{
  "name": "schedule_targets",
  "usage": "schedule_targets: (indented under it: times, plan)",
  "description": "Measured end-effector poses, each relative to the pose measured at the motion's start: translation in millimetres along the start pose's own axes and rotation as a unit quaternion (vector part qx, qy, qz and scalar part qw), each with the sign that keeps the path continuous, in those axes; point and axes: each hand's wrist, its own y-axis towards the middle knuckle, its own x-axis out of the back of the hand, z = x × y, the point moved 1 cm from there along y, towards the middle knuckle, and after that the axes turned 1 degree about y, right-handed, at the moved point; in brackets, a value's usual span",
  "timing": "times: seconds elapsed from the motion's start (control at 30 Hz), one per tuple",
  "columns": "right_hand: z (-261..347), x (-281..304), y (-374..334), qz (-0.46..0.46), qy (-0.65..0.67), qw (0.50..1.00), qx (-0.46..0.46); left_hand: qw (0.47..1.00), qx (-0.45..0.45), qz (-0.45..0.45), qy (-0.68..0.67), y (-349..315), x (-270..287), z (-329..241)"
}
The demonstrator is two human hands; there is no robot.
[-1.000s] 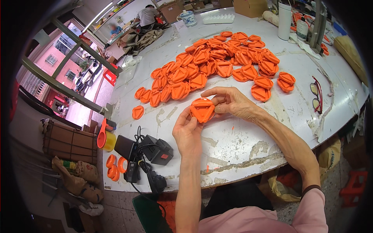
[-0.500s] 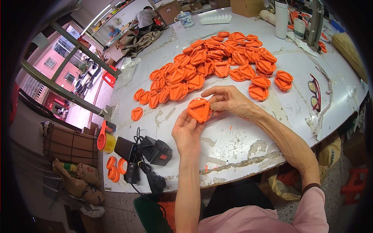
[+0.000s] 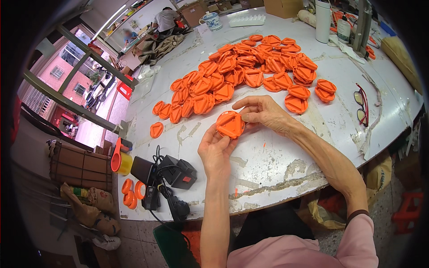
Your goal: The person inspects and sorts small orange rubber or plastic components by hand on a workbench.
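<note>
My left hand is closed on the lower left edge of a round orange plastic disc with a raised triangular shape on its face. It is held a little above the table. The thumb and fingers of my right hand meet at the disc's right edge, its index finger bent above the rim. Just beyond my hands lies a large heap of similar orange discs, some stacked in pairs. A single disc rests apart at the heap's left end.
Black power adapters with cables lie left of my left forearm, beside several orange rings and a yellow-and-orange roll-shaped thing. Red-framed glasses are at right. A white bottle and patterned mug stand at the back.
The disc has turned slightly between my fingers, and both hands keep nearly the same place. The whole scene has shifted a little in view; the heap is unchanged.
</note>
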Motion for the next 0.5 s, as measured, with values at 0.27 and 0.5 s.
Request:
schedule_targets:
  times: [0.27, 0.5]
  plan:
    - [-1.8, -0.9, 1.3, -0.013, -0.032, 0.999, 0.008, 0.997, -0.007, 0.015, 0.074, -3.3, -4.0, -0.4]
    - [2.3, -0.6, 0.9, -0.014, -0.081, 0.996, 0.038, 0.993, -0.007, 0.044, 0.112, -6.3, -6.2, -2.5]
